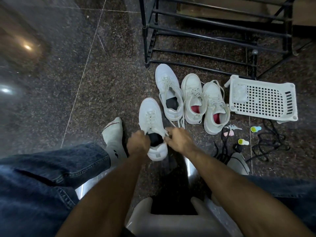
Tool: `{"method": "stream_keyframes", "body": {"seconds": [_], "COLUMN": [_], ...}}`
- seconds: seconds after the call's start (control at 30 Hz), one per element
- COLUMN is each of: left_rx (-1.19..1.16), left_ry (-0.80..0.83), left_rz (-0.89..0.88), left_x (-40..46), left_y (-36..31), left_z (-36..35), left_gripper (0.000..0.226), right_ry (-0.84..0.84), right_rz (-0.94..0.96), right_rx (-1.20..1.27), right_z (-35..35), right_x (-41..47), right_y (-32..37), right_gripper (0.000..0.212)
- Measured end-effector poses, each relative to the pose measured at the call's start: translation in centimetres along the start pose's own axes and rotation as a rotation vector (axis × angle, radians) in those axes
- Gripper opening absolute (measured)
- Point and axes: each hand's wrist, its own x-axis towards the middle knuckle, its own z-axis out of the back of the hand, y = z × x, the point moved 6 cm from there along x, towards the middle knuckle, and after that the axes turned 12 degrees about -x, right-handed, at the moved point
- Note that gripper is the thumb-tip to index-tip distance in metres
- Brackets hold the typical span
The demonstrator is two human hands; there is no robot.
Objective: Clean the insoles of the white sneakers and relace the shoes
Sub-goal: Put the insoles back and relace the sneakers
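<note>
Gripping the near sneaker [150, 117] collar, left hand [137, 142]; right hand [177, 139] pinching its lace [166, 132].

A black metal rack [217, 31] is standing on the dark speckled floor [111, 74]. A white perforated basket [263, 100] is lying just before it. Black cords [266, 144], keys [235, 127] and two small yellow-capped bottles [255, 129] are lying nearby.

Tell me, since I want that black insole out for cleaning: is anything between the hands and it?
Nothing visible. The left hand and right hand already grip the collar of the nearest sneaker, either side of the black insole; the right hand also pinches a lace.
</note>
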Motion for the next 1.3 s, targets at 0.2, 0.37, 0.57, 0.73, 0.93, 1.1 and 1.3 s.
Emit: {"method": "stream_keyframes", "body": {"seconds": [0.2, 0.37, 0.57, 0.73, 0.93, 1.1, 1.3], "left_rx": [-0.07, -0.041, -0.001, -0.374, -0.241, -0.176, -0.148], "left_ry": [-0.129, -0.051, -0.027, -0.246, -0.391, 0.124, 0.184], "left_rz": [-0.005, 0.029, 0.09, 0.037, -0.391, -0.354, -0.259], "left_x": [6.6, 10.7, 9.7, 6.5, -0.3, -2.7, -4.1], "left_y": [-1.2, -1.9, -0.4, 0.0, -2.6, -2.2, -0.8], "left_z": [6.4, 7.0, 5.1, 4.0, 1.8, -4.2, -5.7], "left_gripper": [0.03, 0.03, 0.04, 0.047, 0.041, 0.04, 0.027], "right_ry": [-0.278, -0.09, -0.095, -0.069, 0.008, 0.099, -0.182], "right_rz": [0.051, 0.098, 0.094, 0.087, 0.174, 0.211, -0.21], "right_rx": [-0.218, -0.383, -0.417, -0.415, -0.418, -0.288, 0.207], "right_z": [5.8, 5.0, 3.8, 2.2, -3.0, -5.7, -2.7], "right_x": [3.5, 6.4, 6.9, 3.4, -4.0, -7.2, -6.1], "right_y": [-0.5, -0.9, -1.2, -0.6, 0.5, -0.2, -4.8], "right_gripper": [0.037, 0.042, 0.047, 0.041, 0.03, 0.028, 0.023]}}
